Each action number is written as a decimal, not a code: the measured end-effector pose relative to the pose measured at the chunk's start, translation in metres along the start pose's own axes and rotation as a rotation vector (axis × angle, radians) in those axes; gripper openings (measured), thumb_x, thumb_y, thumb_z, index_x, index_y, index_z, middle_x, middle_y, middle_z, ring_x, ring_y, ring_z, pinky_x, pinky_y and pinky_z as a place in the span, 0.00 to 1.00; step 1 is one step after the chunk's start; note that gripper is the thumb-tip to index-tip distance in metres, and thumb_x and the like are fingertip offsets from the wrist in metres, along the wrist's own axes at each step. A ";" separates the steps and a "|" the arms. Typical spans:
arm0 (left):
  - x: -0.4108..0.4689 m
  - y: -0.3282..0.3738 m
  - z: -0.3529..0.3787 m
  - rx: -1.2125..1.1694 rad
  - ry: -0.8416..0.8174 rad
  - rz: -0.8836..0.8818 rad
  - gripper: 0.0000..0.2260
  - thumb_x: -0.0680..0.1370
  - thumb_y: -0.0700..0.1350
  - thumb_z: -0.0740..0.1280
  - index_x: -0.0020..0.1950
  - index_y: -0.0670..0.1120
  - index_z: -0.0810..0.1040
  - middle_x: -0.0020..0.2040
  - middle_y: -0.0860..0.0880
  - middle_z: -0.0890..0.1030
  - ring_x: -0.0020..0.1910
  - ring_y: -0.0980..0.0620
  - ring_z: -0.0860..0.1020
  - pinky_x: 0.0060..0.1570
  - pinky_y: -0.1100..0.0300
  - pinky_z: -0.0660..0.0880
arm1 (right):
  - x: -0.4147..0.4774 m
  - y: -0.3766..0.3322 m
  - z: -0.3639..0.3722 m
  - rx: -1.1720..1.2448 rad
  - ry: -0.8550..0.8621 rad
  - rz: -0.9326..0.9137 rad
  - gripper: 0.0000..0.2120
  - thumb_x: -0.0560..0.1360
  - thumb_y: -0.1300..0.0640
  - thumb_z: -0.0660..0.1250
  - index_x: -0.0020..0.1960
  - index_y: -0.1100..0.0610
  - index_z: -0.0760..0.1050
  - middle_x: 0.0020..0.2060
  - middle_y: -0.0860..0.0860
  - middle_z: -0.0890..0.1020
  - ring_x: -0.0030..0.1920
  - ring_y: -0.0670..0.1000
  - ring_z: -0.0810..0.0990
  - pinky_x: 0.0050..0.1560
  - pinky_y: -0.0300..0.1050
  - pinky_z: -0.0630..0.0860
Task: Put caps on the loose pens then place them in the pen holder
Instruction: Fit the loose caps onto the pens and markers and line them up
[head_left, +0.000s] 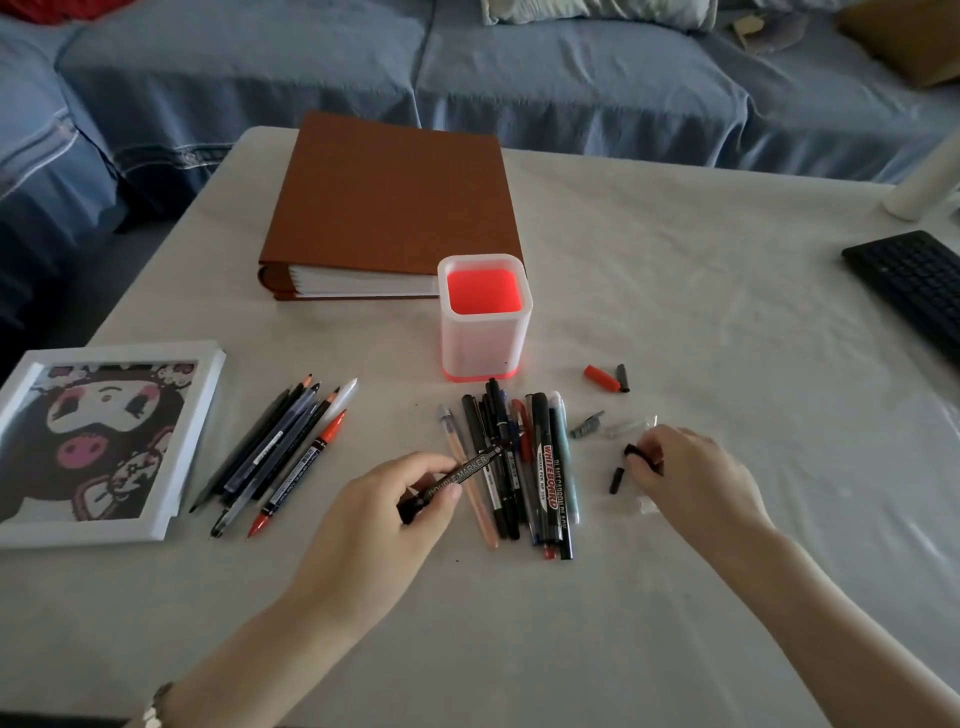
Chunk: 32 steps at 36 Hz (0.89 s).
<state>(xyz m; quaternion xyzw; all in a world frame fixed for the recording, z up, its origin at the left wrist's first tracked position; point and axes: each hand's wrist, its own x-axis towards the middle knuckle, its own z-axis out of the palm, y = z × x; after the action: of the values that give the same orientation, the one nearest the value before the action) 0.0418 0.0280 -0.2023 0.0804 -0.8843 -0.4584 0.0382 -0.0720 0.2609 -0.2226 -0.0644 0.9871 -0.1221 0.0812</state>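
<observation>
A person is sitting at a table (675, 249) covered in pale cloth, looking down at both hands. The pen holder (485, 317) (white outside, red inside) is standing upright near the table's middle, with nothing showing in it yet.

The left hand (384, 514), at 6 o'clock from the holder, is curling its fingers and thumb round a black marker (462, 475). It is holding the marker slanted, the far end pointing toward 2 o'clock over a pile of pens (550, 478). That end is looking narrow and apparently uncapped.

The right hand (691, 467), at 4 o'clock from the holder, is pinching a small black cap (635, 453) between thumb and fingertips, just above the cloth. Another black cap (616, 480) is lying just beside it, and a red cap (601, 378) is lying at the holder's 3 o'clock. A second row of pens (280, 452) is lying at its 8 o'clock.

Several things could be going wrong from here. The marker is double-ended, so the cap may be fitting the other tip, or another pen altogether. Pinched so lightly, it could be slipping away among the other caps. The bare tip could also be inking the cloth or the fingers.
</observation>
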 end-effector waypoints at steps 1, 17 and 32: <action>0.000 0.002 -0.001 -0.004 0.002 0.004 0.04 0.72 0.52 0.65 0.40 0.63 0.74 0.44 0.61 0.79 0.41 0.56 0.78 0.40 0.66 0.73 | -0.002 -0.002 -0.003 0.131 0.014 -0.020 0.06 0.75 0.54 0.62 0.43 0.55 0.75 0.40 0.50 0.80 0.41 0.53 0.77 0.39 0.47 0.74; -0.005 0.014 -0.005 -0.092 -0.076 0.058 0.10 0.73 0.45 0.68 0.46 0.62 0.78 0.45 0.64 0.79 0.41 0.64 0.77 0.39 0.75 0.68 | -0.031 -0.043 -0.038 0.754 -0.105 -0.321 0.12 0.71 0.59 0.68 0.41 0.40 0.80 0.43 0.41 0.82 0.41 0.47 0.79 0.42 0.37 0.75; -0.002 0.013 -0.005 0.045 -0.097 0.217 0.14 0.72 0.54 0.60 0.52 0.53 0.79 0.33 0.68 0.73 0.34 0.66 0.72 0.34 0.76 0.64 | -0.043 -0.051 -0.032 0.740 -0.173 -0.449 0.16 0.72 0.55 0.66 0.39 0.32 0.77 0.34 0.36 0.81 0.40 0.42 0.80 0.43 0.29 0.73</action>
<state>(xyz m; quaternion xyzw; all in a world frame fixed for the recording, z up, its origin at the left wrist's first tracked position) 0.0432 0.0318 -0.1889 -0.0372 -0.8987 -0.4349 0.0428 -0.0299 0.2254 -0.1730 -0.2539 0.8279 -0.4763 0.1524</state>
